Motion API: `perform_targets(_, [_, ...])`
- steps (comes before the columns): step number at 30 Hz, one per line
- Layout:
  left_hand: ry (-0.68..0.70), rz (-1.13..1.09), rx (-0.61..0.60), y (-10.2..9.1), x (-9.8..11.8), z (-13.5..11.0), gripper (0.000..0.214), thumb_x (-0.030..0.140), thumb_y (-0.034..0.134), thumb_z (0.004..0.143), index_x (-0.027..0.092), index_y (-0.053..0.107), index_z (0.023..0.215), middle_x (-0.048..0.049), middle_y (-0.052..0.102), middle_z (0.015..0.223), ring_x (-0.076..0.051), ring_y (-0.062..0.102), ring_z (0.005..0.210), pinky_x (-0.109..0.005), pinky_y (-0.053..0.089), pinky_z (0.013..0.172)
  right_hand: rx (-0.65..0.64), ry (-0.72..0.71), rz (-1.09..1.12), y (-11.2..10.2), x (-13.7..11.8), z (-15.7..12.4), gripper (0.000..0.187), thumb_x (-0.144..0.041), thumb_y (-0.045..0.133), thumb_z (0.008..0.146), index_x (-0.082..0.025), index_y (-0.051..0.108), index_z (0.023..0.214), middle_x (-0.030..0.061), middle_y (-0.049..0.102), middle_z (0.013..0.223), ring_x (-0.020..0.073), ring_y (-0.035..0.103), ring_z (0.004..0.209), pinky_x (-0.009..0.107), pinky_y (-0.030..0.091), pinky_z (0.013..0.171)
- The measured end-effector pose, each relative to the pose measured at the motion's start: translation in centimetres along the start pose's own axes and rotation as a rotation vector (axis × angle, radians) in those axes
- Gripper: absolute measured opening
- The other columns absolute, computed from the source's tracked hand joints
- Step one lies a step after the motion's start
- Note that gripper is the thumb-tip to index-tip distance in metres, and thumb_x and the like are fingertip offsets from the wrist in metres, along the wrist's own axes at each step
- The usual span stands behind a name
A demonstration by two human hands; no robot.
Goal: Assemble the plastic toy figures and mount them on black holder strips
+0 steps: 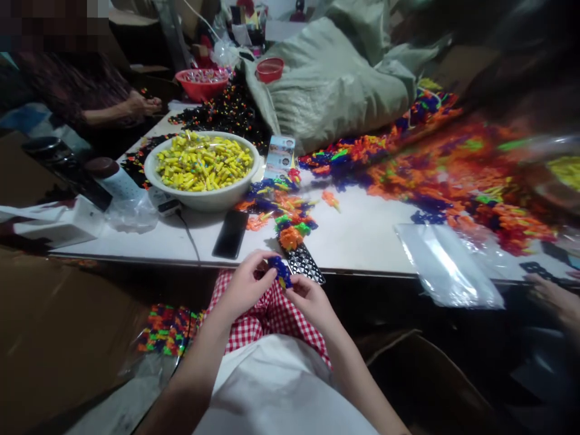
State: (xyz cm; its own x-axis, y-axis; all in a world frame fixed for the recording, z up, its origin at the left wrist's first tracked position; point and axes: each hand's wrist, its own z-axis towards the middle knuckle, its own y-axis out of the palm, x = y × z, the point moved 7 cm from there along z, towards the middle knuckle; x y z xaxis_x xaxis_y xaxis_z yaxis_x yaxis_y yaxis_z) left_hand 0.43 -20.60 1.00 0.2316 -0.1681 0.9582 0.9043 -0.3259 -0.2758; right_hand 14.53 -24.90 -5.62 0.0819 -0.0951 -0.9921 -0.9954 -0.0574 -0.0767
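Between my two hands, just off the table's front edge, is a small blue plastic piece point(280, 270) with a bit of yellow on its lower side. My left hand point(251, 281) pinches it from the left with thumb and fingers. From the right, the fingertips of my right hand point(310, 296) close on its lower end. What kind of piece it is, I cannot make out. Right behind my hands a black patterned tray point(306, 263) juts over the edge, with an orange piece point(290, 237) on its far end. A loose heap of coloured pieces point(283, 202) lies beyond.
A white bowl of yellow pieces point(247, 181) stands left of centre, near a black phone point(230, 234). Clear plastic bags point(446, 266) overhang the edge at right. Behind are a large sack point(335, 84) and a wide coloured pile point(430, 163). Other people's hands point(140, 104) show left and right.
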Motion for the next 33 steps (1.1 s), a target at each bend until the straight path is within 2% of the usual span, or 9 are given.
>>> perform_targets(4, [-0.034, -0.209, -0.015, 1.8, -1.1, 0.0, 0.033, 0.018, 0.05, 0.079, 0.02, 0.053, 0.112, -0.0052, 0.059, 0.104, -0.013, 0.056, 0.083, -0.027, 0.046, 0.08, 0.075, 0.019, 0.12, 0.2, 1.0, 0.5, 0.019, -0.032, 0.068, 0.064, -0.02, 0.059, 0.075, 0.0014, 0.064, 0.076, 0.0144, 0.06, 0.068, 0.027, 0.049, 0.064])
perform_targets(7, [-0.052, -0.258, 0.023, 2.5, -3.0, 0.5, 0.041, 0.022, 0.047, 0.082, 0.021, 0.045, 0.123, -0.0072, 0.056, 0.113, -0.012, 0.057, 0.084, -0.03, 0.046, 0.084, 0.205, -0.012, 0.104, -1.1, 1.3, 1.2, 0.022, -0.034, 0.07, 0.061, -0.019, 0.059, 0.073, 0.0029, 0.065, 0.076, 0.0162, 0.061, 0.069, 0.029, 0.05, 0.066])
perform_targets(11, [0.043, 0.089, 0.132, 3.4, -4.8, 2.1, 0.038, 0.02, 0.051, 0.079, 0.02, 0.049, 0.118, -0.0089, 0.053, 0.115, -0.019, 0.051, 0.102, -0.035, 0.041, 0.092, 0.513, 0.003, 0.032, -5.4, 2.1, 2.6, 0.029, -0.037, 0.071, 0.059, -0.018, 0.058, 0.076, 0.004, 0.066, 0.073, 0.0186, 0.061, 0.068, 0.031, 0.049, 0.065])
perform_targets(13, [0.12, 0.257, 0.278, 3.6, -4.6, 2.9, 0.036, 0.018, 0.053, 0.078, 0.019, 0.052, 0.114, -0.0093, 0.053, 0.11, -0.021, 0.047, 0.108, -0.038, 0.037, 0.095, 0.657, -0.011, -0.06, -7.7, 2.3, 3.4, 0.029, -0.041, 0.069, 0.059, -0.018, 0.056, 0.071, 0.0034, 0.064, 0.069, 0.0184, 0.06, 0.065, 0.031, 0.047, 0.062])
perform_targets(15, [0.193, 0.382, 0.412, 3.7, -3.7, 3.7, 0.032, 0.019, 0.054, 0.078, 0.019, 0.054, 0.111, -0.0089, 0.053, 0.106, -0.022, 0.046, 0.107, -0.038, 0.036, 0.096, 0.739, -0.035, -0.183, -9.2, 2.4, 4.3, 0.027, -0.041, 0.067, 0.061, -0.018, 0.055, 0.067, 0.0028, 0.063, 0.067, 0.0177, 0.057, 0.063, 0.03, 0.045, 0.06])
perform_targets(17, [0.258, 0.477, 0.455, 4.2, -2.7, 4.6, 0.03, 0.021, 0.056, 0.079, 0.02, 0.057, 0.108, -0.008, 0.054, 0.104, -0.022, 0.047, 0.104, -0.037, 0.035, 0.094, 0.735, -0.037, -0.273, -9.7, 2.7, 5.3, 0.023, -0.039, 0.064, 0.061, -0.019, 0.056, 0.067, 0.0027, 0.063, 0.068, 0.0174, 0.057, 0.063, 0.029, 0.044, 0.061])
perform_targets(21, [0.331, 0.589, 0.409, 4.9, -1.6, 6.0, 0.025, 0.022, 0.056, 0.081, 0.021, 0.062, 0.105, -0.0063, 0.058, 0.101, -0.021, 0.049, 0.096, -0.035, 0.034, 0.088, 0.65, -0.003, -0.315, -9.2, 3.4, 6.8, 0.02, -0.038, 0.063, 0.062, -0.019, 0.058, 0.066, 0.0027, 0.065, 0.067, 0.0181, 0.059, 0.064, 0.028, 0.044, 0.06])
perform_targets(27, [0.314, 0.57, 0.396, 4.6, -1.5, 5.9, 0.021, 0.019, 0.05, 0.085, 0.023, 0.065, 0.1, -0.0036, 0.063, 0.096, -0.019, 0.049, 0.094, -0.034, 0.032, 0.088, 0.601, -0.045, -0.524, -8.2, 2.8, 7.9, 0.019, -0.037, 0.066, 0.063, -0.019, 0.063, 0.062, 0.0049, 0.068, 0.071, 0.02, 0.061, 0.071, 0.029, 0.043, 0.069])
perform_targets(33, [0.248, 0.537, 0.369, 4.7, -1.7, 6.2, 0.022, 0.021, 0.048, 0.085, 0.022, 0.064, 0.101, -0.0039, 0.063, 0.098, -0.02, 0.049, 0.096, -0.035, 0.032, 0.089, 0.506, 0.009, -0.606, -7.1, 2.5, 8.6, 0.012, -0.031, 0.064, 0.067, -0.019, 0.065, 0.064, 0.0027, 0.068, 0.071, 0.0175, 0.061, 0.072, 0.028, 0.04, 0.072])
